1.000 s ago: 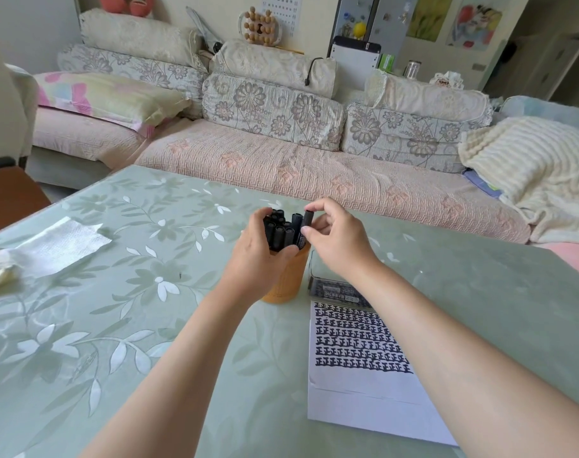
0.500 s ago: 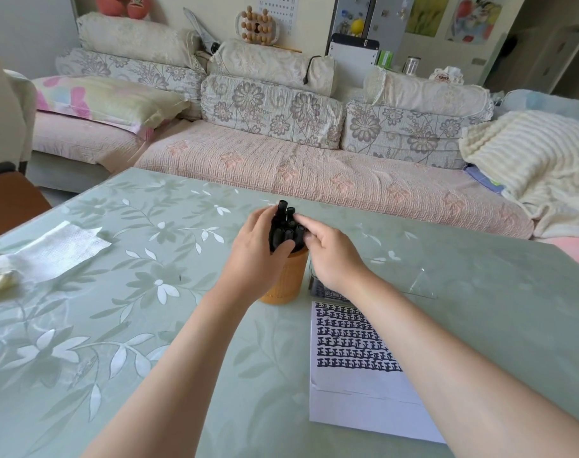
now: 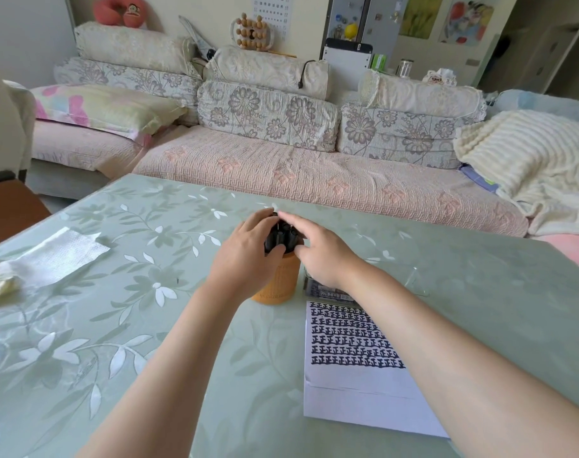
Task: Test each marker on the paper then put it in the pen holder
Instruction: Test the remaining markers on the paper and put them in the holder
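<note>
- The left hand [image 3: 245, 256] is cupping the black markers [image 3: 283, 238] bunched in the orange pen holder [image 3: 276, 280], fingers curled against them, probably gathering them so they stand upright.
- The right hand [image 3: 318, 249] is reaching over the bundle from three o'clock, fingers stretched loosely across the marker tops; whether it is pinching one cannot be told.
- The paper [image 3: 357, 368], filled with rows of black test marks, is lying at five o'clock of the holder, a marker box [image 3: 331, 294] peeking out just beyond it.
- Everything is sitting on a green floral table [image 3: 149, 309]; a floral sofa [image 3: 281, 153] is running behind.
</note>
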